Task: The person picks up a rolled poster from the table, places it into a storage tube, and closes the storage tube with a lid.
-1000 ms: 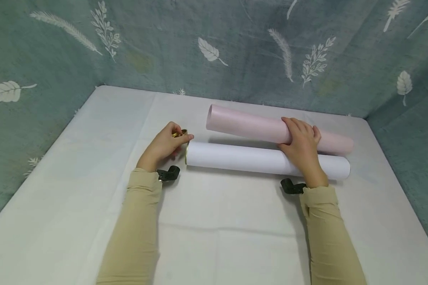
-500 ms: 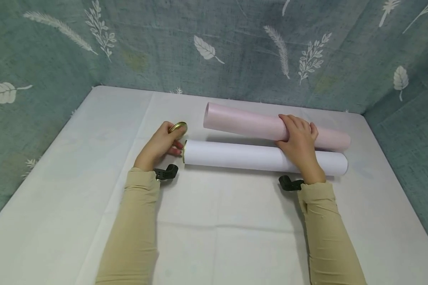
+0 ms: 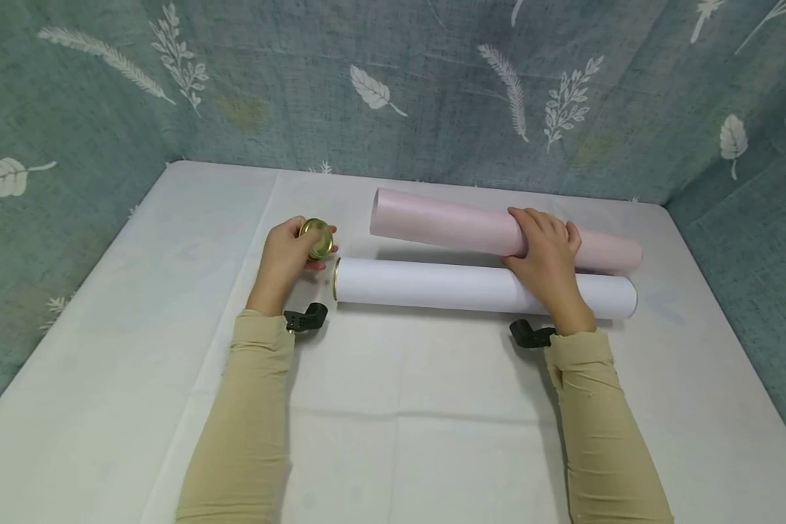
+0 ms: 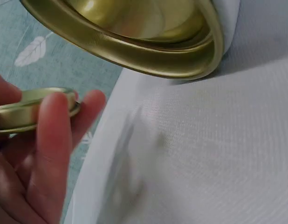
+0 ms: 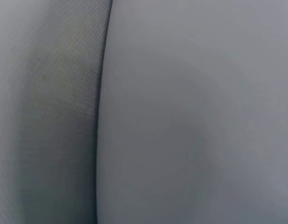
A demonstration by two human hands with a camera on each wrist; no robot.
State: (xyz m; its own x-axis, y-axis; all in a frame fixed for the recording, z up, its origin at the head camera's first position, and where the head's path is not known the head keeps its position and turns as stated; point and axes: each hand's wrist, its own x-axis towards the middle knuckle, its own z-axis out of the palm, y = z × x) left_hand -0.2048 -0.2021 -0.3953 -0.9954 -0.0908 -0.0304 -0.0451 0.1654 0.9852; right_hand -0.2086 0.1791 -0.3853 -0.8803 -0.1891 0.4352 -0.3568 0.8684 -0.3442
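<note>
My left hand (image 3: 285, 251) pinches a round gold metal lid (image 3: 317, 239) between thumb and fingers, just off the open left end of a white cardboard tube (image 3: 419, 284). That end has a gold metal rim (image 4: 200, 60), large in the left wrist view. With its fingers over the top, my right hand (image 3: 548, 258) grips a pink paper roll (image 3: 448, 220) lying behind the tube. The right palm and wrist pass above the white tube, whose pale side (image 5: 195, 112) fills most of the right wrist view. The right fingers are out of that view.
A white cloth-covered table (image 3: 399, 437) lies under everything. Green leaf-print fabric (image 3: 432, 94) hangs along its back and sides. Black wrist camera mounts (image 3: 308, 317) jut inward from both wrists.
My left hand has drawn the gold lid away from the tube's end, leftward, and tilted its flat face toward the head camera. The right hand keeps its grip on the pink roll.
</note>
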